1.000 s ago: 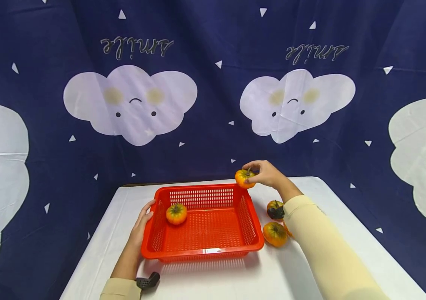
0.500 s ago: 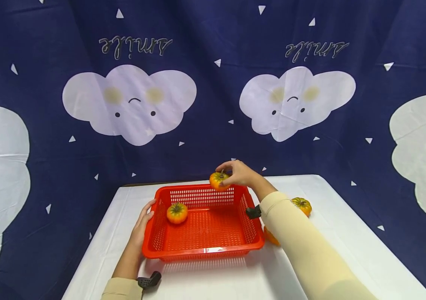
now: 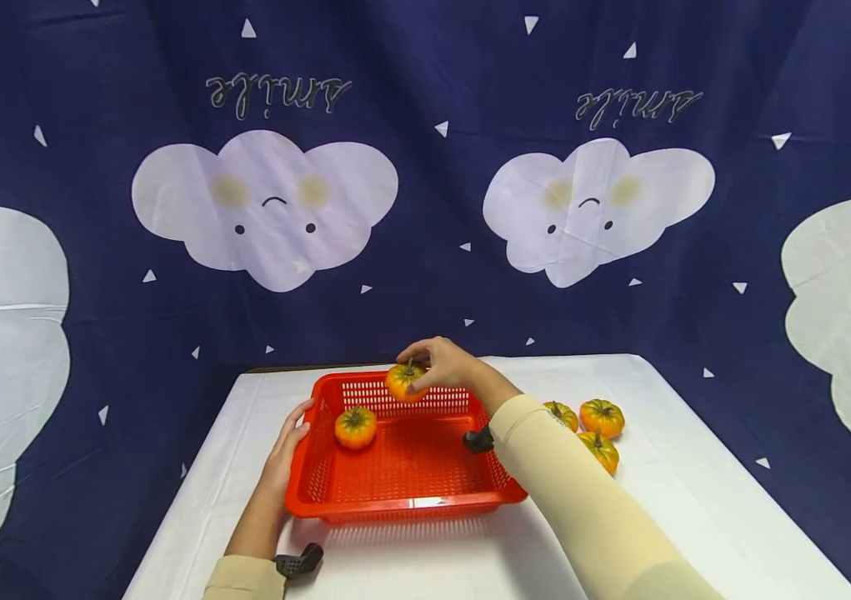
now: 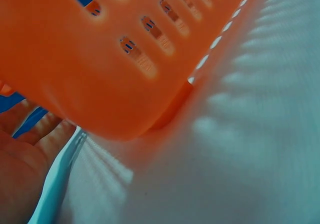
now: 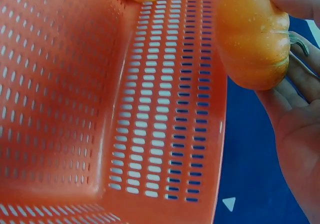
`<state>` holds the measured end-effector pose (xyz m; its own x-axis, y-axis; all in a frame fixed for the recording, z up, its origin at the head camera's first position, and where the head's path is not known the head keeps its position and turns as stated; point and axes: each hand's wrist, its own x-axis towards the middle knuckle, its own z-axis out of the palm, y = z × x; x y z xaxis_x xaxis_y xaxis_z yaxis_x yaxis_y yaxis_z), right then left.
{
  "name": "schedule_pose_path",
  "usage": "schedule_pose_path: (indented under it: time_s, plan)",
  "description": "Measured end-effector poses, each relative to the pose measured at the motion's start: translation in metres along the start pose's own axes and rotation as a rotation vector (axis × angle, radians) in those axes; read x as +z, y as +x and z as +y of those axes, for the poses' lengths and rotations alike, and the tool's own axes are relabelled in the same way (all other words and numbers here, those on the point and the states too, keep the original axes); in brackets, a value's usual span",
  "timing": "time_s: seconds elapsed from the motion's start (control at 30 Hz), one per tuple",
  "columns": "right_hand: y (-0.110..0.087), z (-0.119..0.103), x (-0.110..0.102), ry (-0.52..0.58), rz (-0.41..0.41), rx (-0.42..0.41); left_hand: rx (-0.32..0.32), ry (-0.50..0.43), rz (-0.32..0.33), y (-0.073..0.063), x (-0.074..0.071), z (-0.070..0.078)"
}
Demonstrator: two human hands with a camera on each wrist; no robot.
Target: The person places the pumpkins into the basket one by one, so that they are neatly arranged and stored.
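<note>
Red slotted basket (image 3: 417, 467) sits upright; ribbed orange pumpkin (image 3: 400, 385) is held stem-up over its far side, second pumpkin (image 3: 355, 427) sits inside left, three more pumpkins (image 3: 602, 417) off its right side.

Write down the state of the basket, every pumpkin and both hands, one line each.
Red basket: upright, one pumpkin inside.
Pumpkin in the basket: resting inside, stem up.
Held pumpkin: off the basket floor, near the far rim, stem up.
Pumpkins on the table: three, grouped right of the basket; two partly hidden by the sleeve.
Left hand: touching the basket's left side.
Right hand: gripping the held pumpkin.
</note>
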<state>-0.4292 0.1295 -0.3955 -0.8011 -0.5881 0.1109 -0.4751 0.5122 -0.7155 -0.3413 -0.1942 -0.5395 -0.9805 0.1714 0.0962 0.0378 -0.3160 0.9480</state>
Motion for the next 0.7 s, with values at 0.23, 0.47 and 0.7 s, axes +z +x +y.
schedule_pose_path:
  time_s: [0.23, 0.47, 0.7]
  plan:
    - [0.006, -0.003, 0.013, -0.033, -0.022, -0.043, -0.004, 0.019, 0.006, -0.002, 0.001, 0.003]
    - [0.011, -0.006, 0.025, -0.096, -0.052, -0.023, -0.024, 0.004, 0.0, 0.002, -0.004, 0.004]
    - [0.014, -0.005, 0.042, -0.113, -0.075, -0.007, -0.027, 0.008, -0.001, 0.001, -0.006, 0.002]
